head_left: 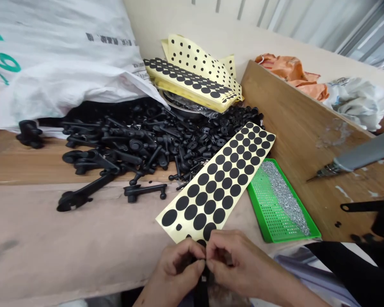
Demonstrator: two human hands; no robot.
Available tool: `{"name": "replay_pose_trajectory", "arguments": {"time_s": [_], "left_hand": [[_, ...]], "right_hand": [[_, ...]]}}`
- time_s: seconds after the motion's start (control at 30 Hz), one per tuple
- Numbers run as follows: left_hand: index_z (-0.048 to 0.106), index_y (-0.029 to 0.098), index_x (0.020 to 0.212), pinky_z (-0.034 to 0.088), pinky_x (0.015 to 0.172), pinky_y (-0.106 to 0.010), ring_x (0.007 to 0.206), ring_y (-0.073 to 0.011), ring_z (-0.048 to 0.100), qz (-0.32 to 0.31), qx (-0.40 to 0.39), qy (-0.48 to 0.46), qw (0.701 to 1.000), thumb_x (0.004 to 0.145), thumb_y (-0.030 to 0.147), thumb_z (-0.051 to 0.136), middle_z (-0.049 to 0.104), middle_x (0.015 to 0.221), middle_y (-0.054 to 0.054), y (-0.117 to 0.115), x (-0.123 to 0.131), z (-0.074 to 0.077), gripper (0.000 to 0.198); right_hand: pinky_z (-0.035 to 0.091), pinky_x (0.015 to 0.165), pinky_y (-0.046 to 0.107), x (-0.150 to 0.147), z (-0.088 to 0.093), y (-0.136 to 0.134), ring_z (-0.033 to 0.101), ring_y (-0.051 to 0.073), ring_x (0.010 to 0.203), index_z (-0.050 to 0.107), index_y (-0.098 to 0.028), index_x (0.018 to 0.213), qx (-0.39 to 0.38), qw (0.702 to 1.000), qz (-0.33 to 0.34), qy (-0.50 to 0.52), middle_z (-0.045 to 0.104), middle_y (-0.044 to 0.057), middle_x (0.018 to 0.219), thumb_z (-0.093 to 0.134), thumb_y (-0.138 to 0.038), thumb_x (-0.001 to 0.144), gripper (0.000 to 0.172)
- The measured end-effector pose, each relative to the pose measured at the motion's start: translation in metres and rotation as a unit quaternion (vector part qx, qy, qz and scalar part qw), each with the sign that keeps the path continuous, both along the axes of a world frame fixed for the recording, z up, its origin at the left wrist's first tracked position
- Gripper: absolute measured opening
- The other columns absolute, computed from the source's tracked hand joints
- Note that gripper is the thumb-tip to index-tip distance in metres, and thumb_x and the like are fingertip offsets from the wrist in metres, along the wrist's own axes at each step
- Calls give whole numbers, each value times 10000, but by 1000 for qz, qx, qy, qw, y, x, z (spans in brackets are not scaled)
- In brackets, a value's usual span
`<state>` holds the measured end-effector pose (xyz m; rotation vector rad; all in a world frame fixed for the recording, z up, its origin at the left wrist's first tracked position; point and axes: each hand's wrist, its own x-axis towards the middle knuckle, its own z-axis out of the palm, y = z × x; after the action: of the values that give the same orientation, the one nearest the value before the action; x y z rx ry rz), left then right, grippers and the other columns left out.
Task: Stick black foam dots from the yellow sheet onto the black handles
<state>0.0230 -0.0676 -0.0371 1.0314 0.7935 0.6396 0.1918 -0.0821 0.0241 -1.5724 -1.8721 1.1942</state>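
Observation:
My left hand [179, 266] and my right hand [233, 260] meet at the bottom middle, fingers pinched together over a small black plastic part [202, 285] that pokes out below them. Both hands sit at the near end of a pale yellow sheet of round black pads [217, 183], which lies slanted across the table. Behind it spreads a pile of black plastic arms and small fittings [141, 145].
A green perforated tray [275, 213] holding small silver screws lies right of the sheet. A stack of more pad sheets [192, 81] rests on a metal bowl at the back. A large white sack [60, 55] fills the left. A power screwdriver [355, 160] lies on the wooden board.

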Motion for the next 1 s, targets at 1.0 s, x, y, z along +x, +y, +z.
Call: {"name": "replay_pose_trajectory", "arguments": {"time_s": [1.0], "left_hand": [[654,202,744,378,574,-178,609,-93,464,-28,-67,10,997,776,413,684,580,683,36,-1,-39,14,215]], "right_hand": [[318,523,200,-17,-39,-25,405,101,566,586,-190,800,-113,987,17,110,453,-37,629,427,-410,910,293]]}}
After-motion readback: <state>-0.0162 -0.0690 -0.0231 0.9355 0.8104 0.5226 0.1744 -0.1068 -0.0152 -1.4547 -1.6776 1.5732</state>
